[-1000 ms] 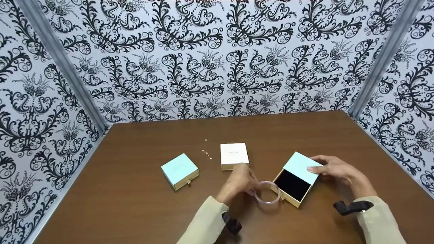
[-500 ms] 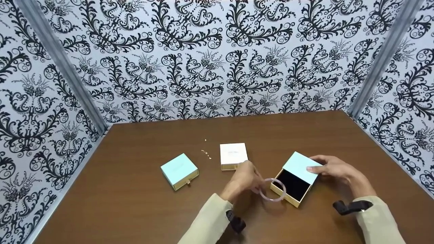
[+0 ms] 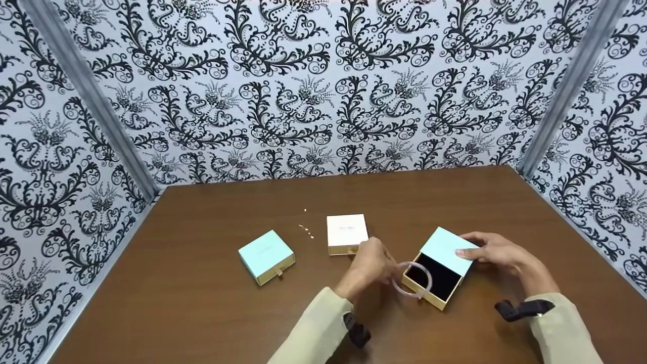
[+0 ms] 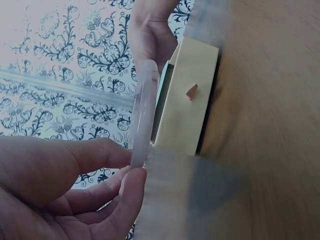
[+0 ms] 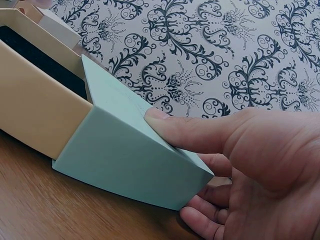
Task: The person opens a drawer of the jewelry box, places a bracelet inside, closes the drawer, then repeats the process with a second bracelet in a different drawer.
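My left hand [image 3: 371,264] pinches a translucent pale pink bangle [image 4: 144,112] between thumb and fingers. The bangle stands tilted before the pulled-out drawer of a mint gift box [image 3: 447,248], its ring overlapping the drawer's near left corner in the head view. Black lining [image 3: 441,279] shows inside that drawer, whose walls are tan with a small pull tab [image 4: 192,92] on the front. On the box's sleeve, the thumb of my right hand [image 3: 500,254] presses the top while the other fingers curl round the back end, partly hidden in the right wrist view.
Behind my left hand stands a shut white box [image 3: 347,230]. Farther left sits a second mint box [image 3: 267,257] with its drawer in. Small pale pieces [image 3: 306,231] lie between them on the brown table [image 3: 212,212]. Patterned walls enclose the back and sides.
My left hand has carried the bangle to the right and slightly away, so its ring now overlaps the drawer. The right hand and the boxes have stayed in place.
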A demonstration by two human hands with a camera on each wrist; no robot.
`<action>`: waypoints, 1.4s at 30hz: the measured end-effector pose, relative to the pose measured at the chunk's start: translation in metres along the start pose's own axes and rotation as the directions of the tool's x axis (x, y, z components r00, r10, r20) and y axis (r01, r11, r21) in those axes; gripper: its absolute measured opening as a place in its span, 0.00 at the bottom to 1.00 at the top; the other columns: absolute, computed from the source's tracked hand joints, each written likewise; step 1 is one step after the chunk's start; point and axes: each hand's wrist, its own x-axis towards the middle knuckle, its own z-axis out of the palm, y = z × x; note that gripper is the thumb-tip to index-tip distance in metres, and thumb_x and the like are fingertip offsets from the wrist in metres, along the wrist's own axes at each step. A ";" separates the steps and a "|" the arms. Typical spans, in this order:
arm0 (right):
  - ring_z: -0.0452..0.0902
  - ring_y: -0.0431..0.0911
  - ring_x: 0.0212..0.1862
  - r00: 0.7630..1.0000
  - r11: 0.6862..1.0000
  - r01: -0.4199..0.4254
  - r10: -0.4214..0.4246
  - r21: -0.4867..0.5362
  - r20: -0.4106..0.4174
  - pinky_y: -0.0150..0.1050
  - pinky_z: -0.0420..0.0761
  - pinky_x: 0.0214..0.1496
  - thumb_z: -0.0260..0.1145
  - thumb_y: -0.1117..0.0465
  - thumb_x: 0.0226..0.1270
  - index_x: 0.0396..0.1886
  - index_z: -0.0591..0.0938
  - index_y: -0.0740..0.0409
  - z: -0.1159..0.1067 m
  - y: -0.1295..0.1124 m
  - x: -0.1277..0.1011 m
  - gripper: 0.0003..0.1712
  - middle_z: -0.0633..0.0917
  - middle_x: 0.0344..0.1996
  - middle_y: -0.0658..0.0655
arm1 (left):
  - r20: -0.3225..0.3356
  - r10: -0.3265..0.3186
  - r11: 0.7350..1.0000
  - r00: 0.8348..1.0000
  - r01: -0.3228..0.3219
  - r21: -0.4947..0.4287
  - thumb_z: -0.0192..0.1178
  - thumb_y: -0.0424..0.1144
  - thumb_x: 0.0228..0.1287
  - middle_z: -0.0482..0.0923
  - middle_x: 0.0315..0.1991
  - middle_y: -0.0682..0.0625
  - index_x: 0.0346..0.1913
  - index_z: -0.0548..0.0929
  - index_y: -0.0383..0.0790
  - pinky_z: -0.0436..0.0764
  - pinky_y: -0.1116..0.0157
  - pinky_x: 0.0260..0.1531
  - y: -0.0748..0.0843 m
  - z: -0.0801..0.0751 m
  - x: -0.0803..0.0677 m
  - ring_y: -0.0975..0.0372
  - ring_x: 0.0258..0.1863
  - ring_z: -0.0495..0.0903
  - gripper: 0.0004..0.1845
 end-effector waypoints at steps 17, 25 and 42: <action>0.75 0.40 0.49 1.000 1.000 -0.008 0.008 -0.007 0.006 0.36 0.76 0.51 0.69 0.50 0.68 0.72 0.66 0.70 -0.001 -0.001 -0.001 0.42 0.75 0.62 0.68 | -0.039 0.031 0.999 0.999 -0.029 0.046 0.73 0.29 0.53 0.85 0.16 0.45 0.19 0.88 0.32 0.81 0.68 0.16 0.012 0.011 0.010 0.61 0.11 0.82 0.09; 0.76 0.39 0.47 1.000 1.000 -0.015 0.015 -0.011 0.011 0.35 0.76 0.50 0.69 0.51 0.68 0.72 0.65 0.71 -0.001 0.000 -0.001 0.42 0.80 0.55 0.59 | -0.041 0.025 1.000 0.999 -0.025 0.010 0.71 0.25 0.50 0.83 0.14 0.46 0.17 0.87 0.32 0.77 0.72 0.13 0.012 0.019 0.011 0.66 0.09 0.79 0.09; 0.74 0.41 0.50 1.000 0.999 0.005 -0.005 -0.040 0.007 0.37 0.75 0.51 0.69 0.50 0.68 0.71 0.66 0.71 -0.002 0.001 0.000 0.42 0.75 0.62 0.69 | -0.128 0.056 0.998 0.990 -0.060 -0.022 0.71 0.25 0.50 0.83 0.12 0.46 0.17 0.88 0.33 0.67 0.77 0.08 0.007 0.034 0.014 0.72 0.04 0.66 0.08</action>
